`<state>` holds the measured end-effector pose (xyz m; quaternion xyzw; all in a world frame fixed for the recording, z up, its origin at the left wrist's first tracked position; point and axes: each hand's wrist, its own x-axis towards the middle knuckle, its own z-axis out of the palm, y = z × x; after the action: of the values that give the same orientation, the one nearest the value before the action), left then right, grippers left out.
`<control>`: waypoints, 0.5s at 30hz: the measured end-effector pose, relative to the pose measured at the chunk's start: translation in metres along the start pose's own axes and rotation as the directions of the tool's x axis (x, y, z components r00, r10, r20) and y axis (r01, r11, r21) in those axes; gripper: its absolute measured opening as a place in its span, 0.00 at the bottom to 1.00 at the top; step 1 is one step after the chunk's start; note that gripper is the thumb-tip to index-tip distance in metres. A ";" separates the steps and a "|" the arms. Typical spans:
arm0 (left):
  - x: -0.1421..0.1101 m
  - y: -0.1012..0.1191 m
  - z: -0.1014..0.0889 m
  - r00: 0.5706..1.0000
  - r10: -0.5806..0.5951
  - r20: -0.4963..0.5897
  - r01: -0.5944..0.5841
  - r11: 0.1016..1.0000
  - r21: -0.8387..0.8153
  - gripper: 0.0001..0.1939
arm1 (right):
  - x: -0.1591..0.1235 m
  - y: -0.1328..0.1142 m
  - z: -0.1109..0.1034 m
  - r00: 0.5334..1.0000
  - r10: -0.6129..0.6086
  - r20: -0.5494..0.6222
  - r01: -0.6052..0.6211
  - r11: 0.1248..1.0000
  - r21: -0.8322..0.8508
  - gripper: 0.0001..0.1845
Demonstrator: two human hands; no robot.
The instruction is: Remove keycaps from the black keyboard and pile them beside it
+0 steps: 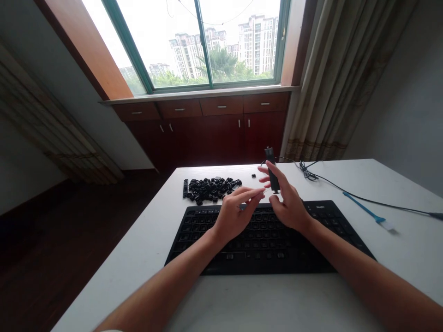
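Observation:
My right hand (285, 200) grips a long black keycap (272, 173), which stands nearly upright between the thumb and fingers. My left hand (235, 216) pinches a thin metal wire (265, 190) at its fingertips, and the wire's far end reaches the keycap's lower part. Both hands hover over a black keyboard (263, 244) with many keycaps removed. A heap of loose black keycaps (207, 190) lies to the left of my left hand, behind the keyboard. A lone small keycap (254, 175) sits between the heap and my right hand.
The keyboard and keycaps rest on a white table (277, 299). A black cable (360, 198) and a blue strip with a white end (365, 211) lie to the right. Beyond the table's far edge stand dark red cabinets (204, 133), a window and a curtain.

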<state>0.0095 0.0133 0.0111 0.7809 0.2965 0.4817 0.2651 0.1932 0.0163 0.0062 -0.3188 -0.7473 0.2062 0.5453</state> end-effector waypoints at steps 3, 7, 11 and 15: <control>0.002 -0.002 0.002 0.999 -0.050 0.014 0.050 0.999 0.011 0.12 | 0.001 -0.002 -0.002 0.999 0.033 -0.017 -0.031 0.993 0.115 0.37; 0.002 -0.004 0.006 0.997 -0.054 0.056 0.053 0.998 0.031 0.11 | 0.008 -0.001 -0.001 0.957 0.174 -0.230 -0.127 0.971 0.205 0.21; 0.001 -0.004 0.007 0.990 -0.098 0.098 0.093 0.994 0.061 0.12 | 0.017 0.009 -0.008 0.925 0.306 -0.226 -0.194 0.890 0.411 0.15; 0.000 -0.003 0.007 0.986 -0.121 0.118 0.113 0.991 0.074 0.11 | 0.022 0.012 -0.021 0.887 0.419 -0.197 -0.254 0.796 0.550 0.30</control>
<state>0.0149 0.0151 0.0064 0.7988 0.3411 0.4061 0.2841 0.2113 0.0395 0.0198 -0.3207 -0.5015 0.4384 0.6734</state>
